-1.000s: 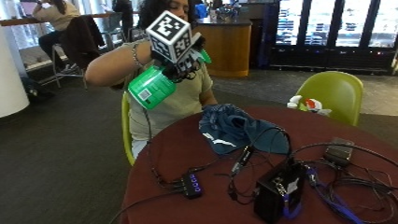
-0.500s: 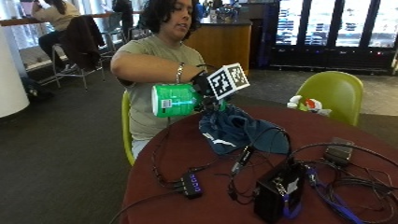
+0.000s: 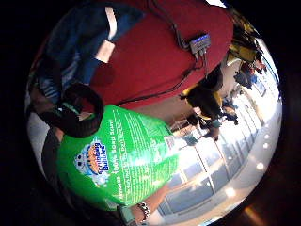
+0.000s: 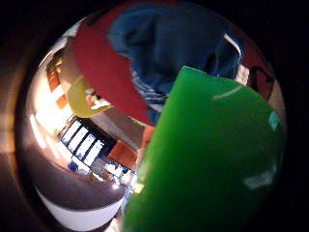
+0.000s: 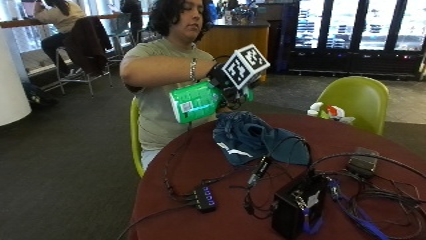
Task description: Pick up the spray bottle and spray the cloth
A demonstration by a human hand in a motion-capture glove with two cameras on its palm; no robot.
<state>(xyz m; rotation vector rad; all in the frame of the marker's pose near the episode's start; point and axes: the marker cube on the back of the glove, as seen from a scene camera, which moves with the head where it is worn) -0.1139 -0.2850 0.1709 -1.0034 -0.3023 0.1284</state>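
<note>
While the crumpled dark blue cloth (image 5: 256, 141) lay on the round dark red table (image 5: 373, 145), the black-gloved right hand (image 5: 226, 86) held the green plastic spray bottle (image 5: 196, 101) on its side in the air just above it, fingers curled round the neck. Pickup looked done; whether any spray had left the nozzle could not be told.
</note>
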